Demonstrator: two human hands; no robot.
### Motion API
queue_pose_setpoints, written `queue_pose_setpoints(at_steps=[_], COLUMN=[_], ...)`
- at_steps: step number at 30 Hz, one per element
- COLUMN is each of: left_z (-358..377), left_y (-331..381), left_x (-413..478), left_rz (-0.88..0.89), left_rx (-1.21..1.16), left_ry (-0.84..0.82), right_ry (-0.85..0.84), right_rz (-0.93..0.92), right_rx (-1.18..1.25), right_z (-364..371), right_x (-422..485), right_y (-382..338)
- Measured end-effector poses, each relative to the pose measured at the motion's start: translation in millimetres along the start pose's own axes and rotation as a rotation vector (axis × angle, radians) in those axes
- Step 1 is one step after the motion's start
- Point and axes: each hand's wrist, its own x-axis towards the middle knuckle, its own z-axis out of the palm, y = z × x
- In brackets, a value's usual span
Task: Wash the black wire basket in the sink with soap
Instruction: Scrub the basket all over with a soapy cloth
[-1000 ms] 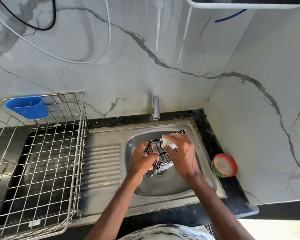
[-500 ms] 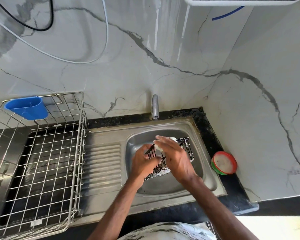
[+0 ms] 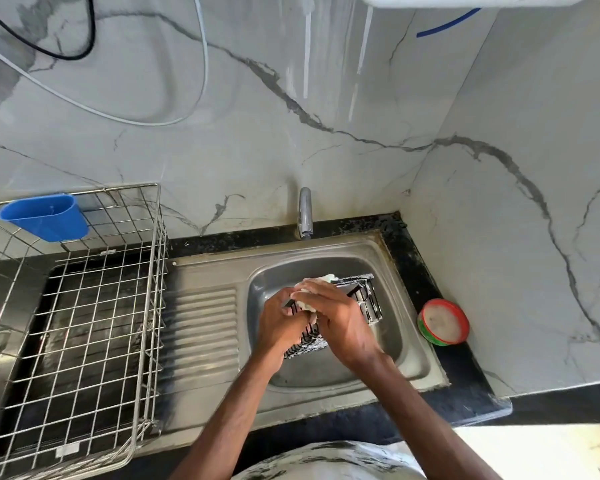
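Note:
A small black wire basket [image 3: 368, 299], streaked with white suds, is held tilted over the steel sink bowl [image 3: 388, 362]. My left hand [image 3: 279, 327] grips its near left side. Across the top of the basket lies my right hand [image 3: 340, 317], holding a white soapy sponge [image 3: 321, 280] against the wires. Both hands hide most of the basket's middle. A round red and green soap tub [image 3: 443, 322] sits on the black counter right of the sink.
A chrome tap [image 3: 305, 213] stands behind the bowl, with no water seen running. A large steel wire dish rack [image 3: 84, 334] with a blue plastic cup [image 3: 45, 216] hung on its back edge fills the left. The ribbed drainboard [image 3: 201, 327] lies between.
My right hand has slid the sponge leftward across the basket toward my left hand. The basket has turned, so its far end now shows to the right.

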Motion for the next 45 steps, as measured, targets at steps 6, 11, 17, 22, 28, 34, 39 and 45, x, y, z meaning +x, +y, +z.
queue_pose_setpoints(at_steps=[6,11,17,22,28,34,39,45], left_z=[-11.8,-11.7,-12.7,-9.4,-7.6,-9.1,-22.7,-26.8], left_y=[-5.3,-8.9,-8.6,-8.2,-4.6,1.6,-3.6,-3.7], left_x=[3.0,7.5,11.1,12.0,9.9,10.6,20.9,23.2], left_rz=[-0.048,-0.056,-0.066,-0.046,-0.024,-0.038,0.007,0.002], left_rx=[-0.056,-0.078,-0.114,-0.102,-0.119,-0.175,-0.171,-0.169], left_ry=[-0.023,-0.021,0.020,0.030,-0.031,-0.015,0.033,-0.007], right_ry=[0.194,0.271,0.268,0.185,0.167,0.156,0.106,0.271], right_rz=[0.206,0.324,0.333,0.154,0.115,0.065,0.041,0.228], right_rx=[-0.140,-0.229,-0.278,-0.246,-0.144,-0.101,-0.064,-0.151], right_z=[-27.3,-37.2,-24.0,-5.5,-4.5,3.8,-4.2,-30.9], right_x=[1.4,-9.5,-37.9,-42.5,-10.3,-16.5,-47.0,-36.1], right_y=[59.0,65.8,42.5,-3.6,-8.1,-9.9,-2.6,46.1])
